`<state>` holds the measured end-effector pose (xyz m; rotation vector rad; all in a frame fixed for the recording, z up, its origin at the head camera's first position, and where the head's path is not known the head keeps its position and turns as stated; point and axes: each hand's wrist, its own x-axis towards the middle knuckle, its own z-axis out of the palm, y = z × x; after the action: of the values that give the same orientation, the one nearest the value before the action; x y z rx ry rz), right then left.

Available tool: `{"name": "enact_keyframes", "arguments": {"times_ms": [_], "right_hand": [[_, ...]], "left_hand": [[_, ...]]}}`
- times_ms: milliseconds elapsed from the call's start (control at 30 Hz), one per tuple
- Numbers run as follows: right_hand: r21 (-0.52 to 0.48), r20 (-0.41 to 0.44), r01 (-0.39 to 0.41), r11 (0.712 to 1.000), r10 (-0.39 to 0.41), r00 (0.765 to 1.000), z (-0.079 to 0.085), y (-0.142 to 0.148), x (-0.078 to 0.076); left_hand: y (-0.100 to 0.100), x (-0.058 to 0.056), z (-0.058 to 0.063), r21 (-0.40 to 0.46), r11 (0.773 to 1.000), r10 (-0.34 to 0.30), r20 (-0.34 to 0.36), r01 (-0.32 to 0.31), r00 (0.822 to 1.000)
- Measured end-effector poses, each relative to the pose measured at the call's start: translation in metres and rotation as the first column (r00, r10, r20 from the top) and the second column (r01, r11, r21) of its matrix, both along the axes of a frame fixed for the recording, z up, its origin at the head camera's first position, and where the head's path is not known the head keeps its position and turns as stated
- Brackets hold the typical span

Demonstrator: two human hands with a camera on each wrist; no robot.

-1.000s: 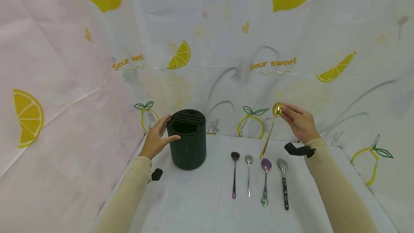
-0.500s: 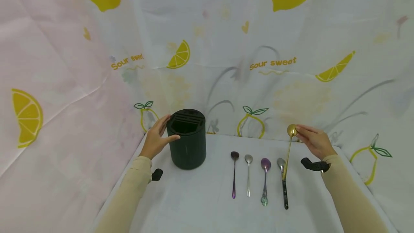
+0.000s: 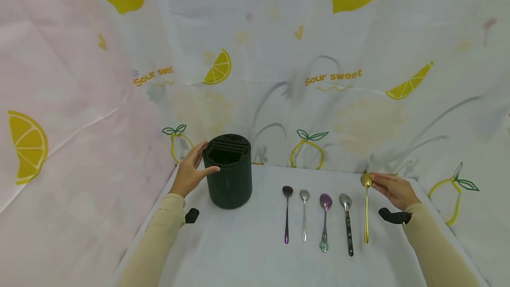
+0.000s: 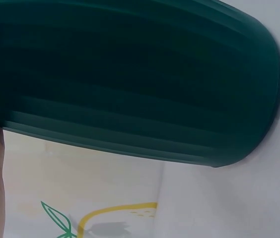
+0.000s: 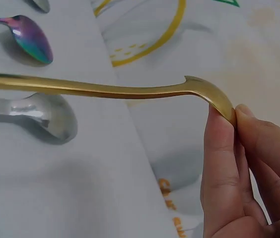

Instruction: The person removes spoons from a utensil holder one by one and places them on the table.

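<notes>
My left hand (image 3: 189,174) holds the dark green utensil holder (image 3: 230,187) near its slotted top, thumb on the front and fingers around the far left side. In the left wrist view, its ribbed wall (image 4: 130,74) fills much of the picture, with fingertips at the left edge. My right hand (image 3: 395,190) pinches a gold long-handled spoon (image 3: 366,216) by the tip of its bowl, between thumb and fingers. The handle points back toward me, right of the black-handled spoon (image 3: 348,225). In the right wrist view, the gold spoon's shaft (image 5: 145,92) passes over a silver spoon bowl (image 5: 55,119).
Left of the black-handled spoon lie a purple spoon with a greenish ornate handle end (image 3: 325,220), a small silver spoon (image 3: 304,216) and a dark purple slim spoon (image 3: 287,214), in a row on the white table (image 3: 247,251). A lemon-print cloth (image 3: 255,56) hangs behind.
My right hand has moved right and down with the gold spoon, from above the row to its right end. The spoon now lines up with the others. My left hand stays at the holder.
</notes>
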<state>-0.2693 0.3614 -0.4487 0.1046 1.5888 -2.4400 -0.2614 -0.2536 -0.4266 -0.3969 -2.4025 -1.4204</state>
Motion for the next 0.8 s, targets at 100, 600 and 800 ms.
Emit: {"name": "enact_keyframes", "arguments": {"times_ms": [100,600,800], "right_hand": [[0.038,0.029,-0.013,0.999,0.012,1.000,-0.012,0.005,0.001],[0.183,0.145,-0.007,0.983,-0.020,0.989,-0.046,0.007,0.010],[0.233,0.182,0.032,0.972,-0.076,0.980,-0.059,0.015,0.015]], "left_hand": [[0.001,0.002,0.002,-0.008,1.000,0.007,0.004,-0.007,1.000],[0.013,0.027,0.032,-0.014,1.000,-0.005,-0.008,0.005,1.000],[0.016,0.026,0.030,-0.017,1.000,-0.009,-0.004,0.009,1.000]]}}
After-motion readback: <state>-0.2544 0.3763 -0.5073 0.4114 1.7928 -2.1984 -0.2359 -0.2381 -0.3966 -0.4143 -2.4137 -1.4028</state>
